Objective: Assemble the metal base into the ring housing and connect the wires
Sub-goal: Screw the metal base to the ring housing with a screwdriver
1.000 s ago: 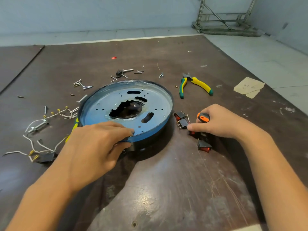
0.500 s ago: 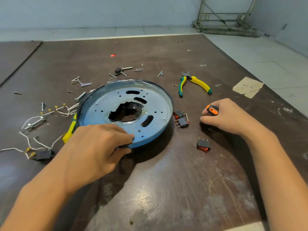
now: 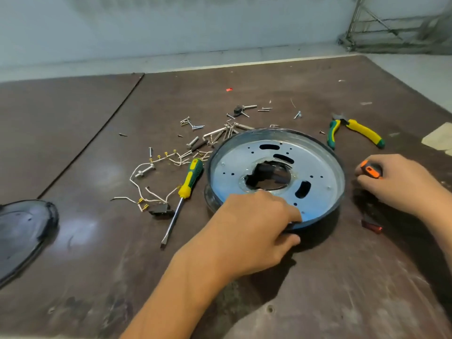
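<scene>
A round silver metal base (image 3: 315, 165) with slots and a jagged central hole sits inside a dark ring housing (image 3: 341, 165) on the brown table. My left hand (image 3: 249, 231) grips the housing's near rim, fingers over the edge and thumb below it. To the right of the housing, my right hand (image 3: 396, 182) is curled round a small orange and black tool (image 3: 370, 170). White wires (image 3: 146, 182) with brass terminals lie to the left, joined to a black switch (image 3: 160, 209).
A yellow-green screwdriver (image 3: 187, 187) lies left of the housing. Yellow-green pliers (image 3: 354, 132) lie at the back right. Loose screws and pins (image 3: 217, 132) are scattered behind. A red switch (image 3: 371, 226) lies near my right wrist. A dark cover (image 3: 22, 231) sits at the far left.
The view has swung left, bringing the dark cover and the whole screwdriver into sight. My right hand has moved away from the switches with the orange tool. My left hand keeps its grip.
</scene>
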`<state>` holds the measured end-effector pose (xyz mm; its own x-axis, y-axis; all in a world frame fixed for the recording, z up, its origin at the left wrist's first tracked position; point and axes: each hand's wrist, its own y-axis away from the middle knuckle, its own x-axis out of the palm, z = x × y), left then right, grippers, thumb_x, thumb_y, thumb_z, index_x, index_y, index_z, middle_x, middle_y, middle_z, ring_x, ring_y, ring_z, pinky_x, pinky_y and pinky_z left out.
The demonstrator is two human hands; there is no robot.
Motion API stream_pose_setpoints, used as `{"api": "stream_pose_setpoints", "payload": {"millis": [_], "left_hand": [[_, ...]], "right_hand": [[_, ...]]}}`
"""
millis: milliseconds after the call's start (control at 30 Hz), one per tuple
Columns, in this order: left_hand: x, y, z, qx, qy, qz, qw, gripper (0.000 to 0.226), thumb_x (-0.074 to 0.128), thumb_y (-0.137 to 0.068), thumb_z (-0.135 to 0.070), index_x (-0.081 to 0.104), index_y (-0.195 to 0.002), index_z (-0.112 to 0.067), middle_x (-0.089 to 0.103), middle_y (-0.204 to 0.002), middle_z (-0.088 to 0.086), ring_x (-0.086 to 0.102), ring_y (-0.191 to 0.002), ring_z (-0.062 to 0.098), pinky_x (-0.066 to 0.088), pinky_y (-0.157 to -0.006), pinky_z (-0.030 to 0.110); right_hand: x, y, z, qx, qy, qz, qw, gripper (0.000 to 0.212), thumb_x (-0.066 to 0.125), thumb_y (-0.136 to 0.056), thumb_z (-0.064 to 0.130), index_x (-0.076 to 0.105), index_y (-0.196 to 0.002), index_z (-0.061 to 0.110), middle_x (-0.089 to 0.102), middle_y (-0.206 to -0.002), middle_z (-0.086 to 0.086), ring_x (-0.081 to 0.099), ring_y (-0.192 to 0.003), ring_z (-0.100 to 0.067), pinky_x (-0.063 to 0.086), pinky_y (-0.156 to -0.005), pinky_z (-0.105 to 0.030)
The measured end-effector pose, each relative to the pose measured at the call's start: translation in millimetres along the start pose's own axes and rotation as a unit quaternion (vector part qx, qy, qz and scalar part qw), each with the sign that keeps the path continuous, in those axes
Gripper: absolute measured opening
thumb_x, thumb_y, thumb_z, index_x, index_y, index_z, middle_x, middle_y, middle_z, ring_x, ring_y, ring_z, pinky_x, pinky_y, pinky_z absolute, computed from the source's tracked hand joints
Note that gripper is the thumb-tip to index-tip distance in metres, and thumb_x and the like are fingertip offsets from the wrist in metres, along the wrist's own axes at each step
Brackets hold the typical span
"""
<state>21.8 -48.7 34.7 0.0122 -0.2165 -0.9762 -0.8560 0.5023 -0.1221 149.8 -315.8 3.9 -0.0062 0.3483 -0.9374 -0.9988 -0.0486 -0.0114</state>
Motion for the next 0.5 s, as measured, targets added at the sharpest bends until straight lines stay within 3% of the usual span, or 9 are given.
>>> {"api": "stream_pose_setpoints", "payload": {"millis": [67, 167, 233, 300, 400, 467, 500], "left_hand": [[3.5, 2.3, -1.0, -0.008, 0.051, -0.027, 0.998, 0.039, 0.053, -0.095, -0.052, 0.060, -0.124, -0.027, 0.068, -0.113, -0.007, 0.059, -0.109, 0.017, 0.052, -0.084, 0.040], [10.1, 10.0, 5.5, -0.029, 0.100, -0.125, 0.987, 0.034, 0.051, -0.098, -0.046, 0.064, -0.120, -0.023, 0.065, -0.118, -0.006, 0.056, -0.114, 0.012, 0.047, -0.096, 0.038], [15.8, 16.3, 15.4, -0.091, 0.118, -0.225, 0.963, 0.027, 0.055, -0.097, -0.037, 0.065, -0.116, -0.021, 0.057, -0.129, -0.003, 0.048, -0.125, 0.012, 0.040, -0.106, 0.037], [24.3, 22.8, 26.4, -0.171, 0.141, -0.290, 0.931, 0.033, 0.061, -0.093, -0.028, 0.059, -0.124, -0.019, 0.045, -0.141, 0.003, 0.039, -0.136, 0.017, 0.033, -0.113, 0.036], [34.5, 29.5, 35.9, -0.273, 0.295, -0.284, 0.871, 0.065, 0.066, -0.090, -0.024, 0.032, -0.145, -0.018, 0.033, -0.146, -0.007, 0.033, -0.140, 0.013, 0.032, -0.116, 0.037], [38.5, 29.2, 37.2, -0.309, 0.385, -0.258, 0.831, 0.080, 0.067, -0.089, -0.025, 0.018, -0.153, -0.018, 0.031, -0.151, -0.011, 0.031, -0.141, 0.006, 0.031, -0.117, 0.033], [41.2, 28.6, 38.3, -0.314, 0.391, -0.255, 0.827, 0.081, 0.067, -0.090, -0.024, 0.017, -0.153, -0.018, 0.035, -0.150, -0.014, 0.033, -0.138, -0.002, 0.031, -0.115, 0.025]], "right_hand": [[1.6, 3.2, 5.6, 0.014, 0.014, 0.007, 1.000, 0.001, 0.065, -0.088, 0.029, 0.065, -0.089, 0.030, 0.071, -0.090, -0.006, 0.068, -0.080, -0.034, 0.056, -0.081, -0.046], [4.9, 7.8, 10.0, 0.037, 0.026, 0.005, 0.999, 0.006, 0.060, -0.092, 0.034, 0.062, -0.087, 0.031, 0.071, -0.088, -0.006, 0.069, -0.080, -0.034, 0.056, -0.080, -0.048], [5.1, 10.5, 12.0, 0.043, 0.034, -0.033, 0.998, 0.012, 0.058, -0.092, 0.035, 0.062, -0.085, 0.027, 0.070, -0.085, -0.008, 0.068, -0.081, -0.036, 0.056, -0.077, -0.047], [4.2, 12.4, 15.5, 0.047, 0.040, -0.100, 0.993, 0.016, 0.058, -0.092, 0.036, 0.063, -0.085, 0.022, 0.069, -0.083, -0.012, 0.065, -0.085, -0.039, 0.054, -0.072, -0.045], [1.5, 16.0, 26.5, 0.044, -0.043, -0.158, 0.986, 0.023, 0.061, -0.091, 0.039, 0.067, -0.082, 0.018, 0.067, -0.070, -0.008, 0.063, -0.074, -0.037, 0.051, -0.063, -0.040], [1.3, 17.3, 34.8, 0.058, -0.164, -0.113, 0.978, 0.037, 0.063, -0.090, 0.045, 0.066, -0.076, 0.012, 0.058, -0.048, -0.002, 0.059, -0.047, -0.026, 0.046, -0.052, -0.032], [2.4, 17.8, 38.8, 0.073, -0.207, -0.072, 0.973, 0.045, 0.065, -0.089, 0.049, 0.061, -0.073, 0.007, 0.051, -0.041, -0.001, 0.052, -0.036, -0.022, 0.044, -0.047, -0.028]]}}
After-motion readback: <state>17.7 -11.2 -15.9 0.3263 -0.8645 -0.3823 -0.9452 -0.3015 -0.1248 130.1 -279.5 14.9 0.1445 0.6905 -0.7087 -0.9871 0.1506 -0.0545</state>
